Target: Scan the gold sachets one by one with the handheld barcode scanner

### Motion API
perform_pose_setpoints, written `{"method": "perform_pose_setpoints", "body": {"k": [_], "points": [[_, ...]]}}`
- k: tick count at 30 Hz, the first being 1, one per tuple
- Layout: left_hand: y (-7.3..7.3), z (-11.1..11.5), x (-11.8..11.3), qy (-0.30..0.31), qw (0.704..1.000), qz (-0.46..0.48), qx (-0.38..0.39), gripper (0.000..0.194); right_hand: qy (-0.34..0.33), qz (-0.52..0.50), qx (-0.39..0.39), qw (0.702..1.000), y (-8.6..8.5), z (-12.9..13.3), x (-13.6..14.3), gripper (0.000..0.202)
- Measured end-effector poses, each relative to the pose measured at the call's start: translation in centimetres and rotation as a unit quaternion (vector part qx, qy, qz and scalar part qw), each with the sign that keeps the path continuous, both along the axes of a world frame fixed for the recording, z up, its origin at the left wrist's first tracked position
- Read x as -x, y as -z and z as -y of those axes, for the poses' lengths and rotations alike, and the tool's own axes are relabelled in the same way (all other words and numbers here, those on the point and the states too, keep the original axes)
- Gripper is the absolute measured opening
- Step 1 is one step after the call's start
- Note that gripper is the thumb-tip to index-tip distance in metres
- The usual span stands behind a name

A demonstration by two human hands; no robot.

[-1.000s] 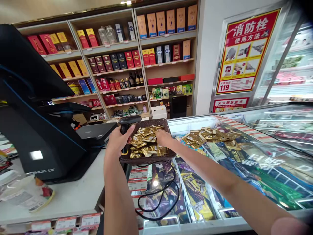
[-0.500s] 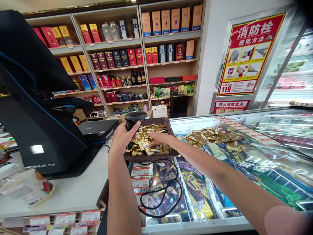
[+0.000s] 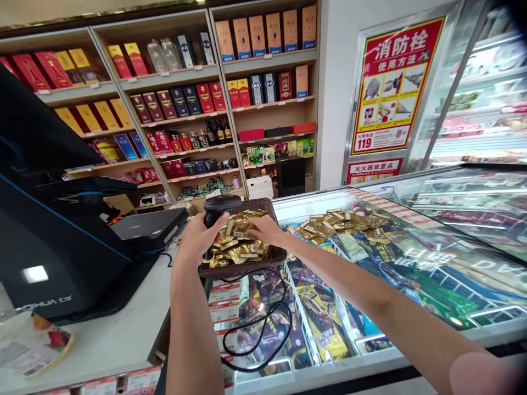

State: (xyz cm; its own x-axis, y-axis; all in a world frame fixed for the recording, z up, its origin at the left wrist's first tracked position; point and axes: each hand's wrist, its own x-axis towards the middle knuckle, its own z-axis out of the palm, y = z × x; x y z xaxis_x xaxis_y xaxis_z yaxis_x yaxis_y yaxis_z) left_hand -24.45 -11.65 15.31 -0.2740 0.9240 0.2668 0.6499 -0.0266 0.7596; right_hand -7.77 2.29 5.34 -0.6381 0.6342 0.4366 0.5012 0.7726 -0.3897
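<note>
My left hand [image 3: 196, 237] is wrapped around the handle of a black handheld barcode scanner [image 3: 222, 203], whose head points away at the basket's left side. A dark brown woven basket [image 3: 247, 269] rests on the freezer's glass top, filled with small gold foil packets [image 3: 236, 253]. My right hand [image 3: 265, 229] reaches into the basket from the right, its fingers closed on a gold packet [image 3: 239, 225] at the top of the heap. The fingertips are partly hidden among the foil.
More gold packets [image 3: 341, 222] lie on the glass-topped freezer [image 3: 329, 378] at right. A black cable [image 3: 288, 323] loops over the glass. At left, a counter [image 3: 123, 334] bears a black checkout terminal [image 3: 61, 247] and a plastic tub [image 3: 33, 345]. Shelves [image 3: 272, 118] of boxes stand behind.
The view has shifted, so the shelves and terminal sit farther left. My right hand has raised a gold packet slightly from the heap. My left hand still grips the scanner.
</note>
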Motion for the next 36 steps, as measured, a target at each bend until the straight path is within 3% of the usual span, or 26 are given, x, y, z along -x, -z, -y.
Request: {"method": "perform_pose_setpoints", "body": {"k": [2,5,9,15,19,25,32,36], "points": [[0.1,-0.2,-0.4,0.01,1.0,-0.02,0.002,0.05,0.02,-0.107,0.081,0.991,-0.3,0.2,-1.9,0.023],[0.2,-0.5,-1.2,0.023,0.999,-0.035,0.011,0.048,0.045,-0.242,0.196,0.949,-0.3,0.1,-5.2,0.03],[0.1,-0.8,-2.6,0.042,0.999,-0.012,0.018,0.049,0.088,-0.345,0.244,0.902,-0.1,-0.8,-9.3,0.033],[0.1,-0.6,-4.2,0.115,0.992,0.008,0.053,0.048,0.161,-0.245,0.252,0.922,-1.8,-1.3,-14.3,0.024],[0.2,-0.3,-5.5,0.137,0.989,0.0,0.056,0.047,0.173,-0.225,0.28,0.917,-3.0,-0.8,-16.1,0.023],[-0.1,-0.2,-7.7,0.156,0.986,0.012,0.053,0.049,0.156,-0.22,0.315,0.91,-3.2,-0.9,-16.6,0.025],[0.4,-0.9,-7.4,0.167,0.984,0.006,0.06,0.048,0.168,-0.224,0.286,0.916,-3.1,-1.0,-16.4,0.024],[0.4,-1.0,-7.0,0.165,0.984,0.002,0.066,0.048,0.231,-0.18,0.248,0.923,-2.8,-1.9,-17.1,0.021]]}}
